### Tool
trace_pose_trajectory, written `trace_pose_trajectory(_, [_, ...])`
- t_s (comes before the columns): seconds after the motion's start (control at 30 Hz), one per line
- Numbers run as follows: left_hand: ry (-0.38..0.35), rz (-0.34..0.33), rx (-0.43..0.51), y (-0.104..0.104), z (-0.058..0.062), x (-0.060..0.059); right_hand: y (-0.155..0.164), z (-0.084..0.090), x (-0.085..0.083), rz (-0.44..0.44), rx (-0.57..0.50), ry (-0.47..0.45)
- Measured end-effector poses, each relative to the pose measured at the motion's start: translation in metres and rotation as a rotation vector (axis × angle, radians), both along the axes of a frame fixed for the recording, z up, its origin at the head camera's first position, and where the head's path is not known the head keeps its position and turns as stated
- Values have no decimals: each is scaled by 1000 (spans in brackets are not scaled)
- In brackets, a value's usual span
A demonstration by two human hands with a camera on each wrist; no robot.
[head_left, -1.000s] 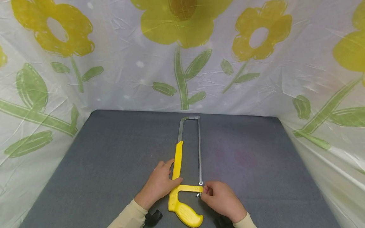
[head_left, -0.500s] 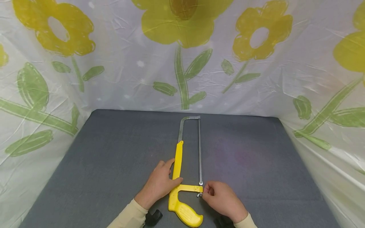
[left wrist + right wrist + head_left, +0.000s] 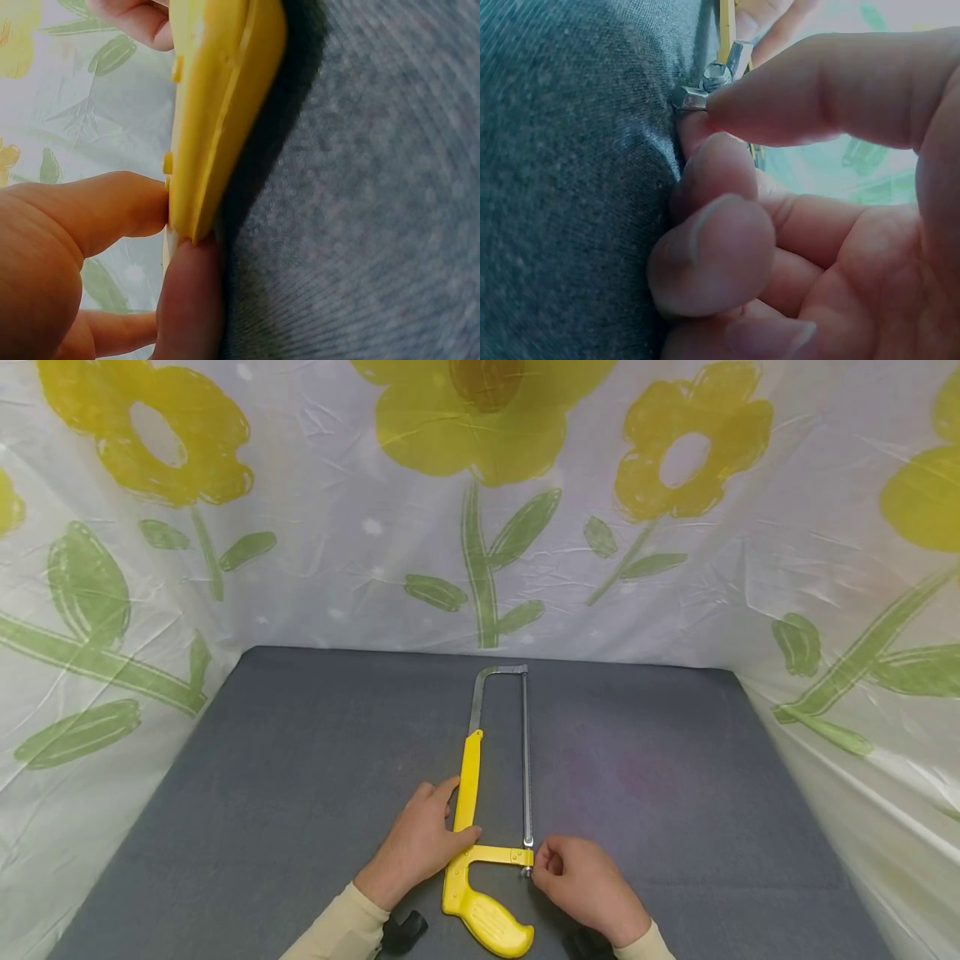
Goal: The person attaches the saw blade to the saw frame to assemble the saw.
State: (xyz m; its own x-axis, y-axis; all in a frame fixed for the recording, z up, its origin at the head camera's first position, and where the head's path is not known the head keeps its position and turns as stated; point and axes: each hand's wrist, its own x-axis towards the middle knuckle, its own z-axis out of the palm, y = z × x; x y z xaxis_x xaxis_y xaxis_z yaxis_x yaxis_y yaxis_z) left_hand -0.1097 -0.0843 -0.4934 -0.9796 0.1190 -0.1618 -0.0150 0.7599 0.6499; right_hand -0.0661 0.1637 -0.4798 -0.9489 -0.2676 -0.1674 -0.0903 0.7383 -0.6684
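Hacksaw [image 3: 480, 827] flat on grey mat [image 3: 300, 793], near its front edge, blade pointing away | left hand [image 3: 416, 843] grips yellow frame just left of handle, thumb and fingers pressed on it | right hand [image 3: 581, 881] at saw's right, fingers curled, pinching metal wing nut [image 3: 705, 86] at blade's near end | flowered sheet [image 3: 480, 502] behind mat

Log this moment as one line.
left hand holds hacksaw frame | right hand pinches wing nut | saw flat on grey table
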Motion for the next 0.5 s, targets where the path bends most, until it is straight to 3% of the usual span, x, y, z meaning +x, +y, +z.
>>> trace_pose_trajectory(0.2, [2,-1,3,0,0,0,-1,1,0,6,4,-47])
trace_pose_trajectory(0.37, [1,3,1,1,0,0,-5,1,0,-46,13,-104])
trace_pose_trajectory(0.5, [5,4,-3,1,-1,0,-7,0,0,-74,26,-99])
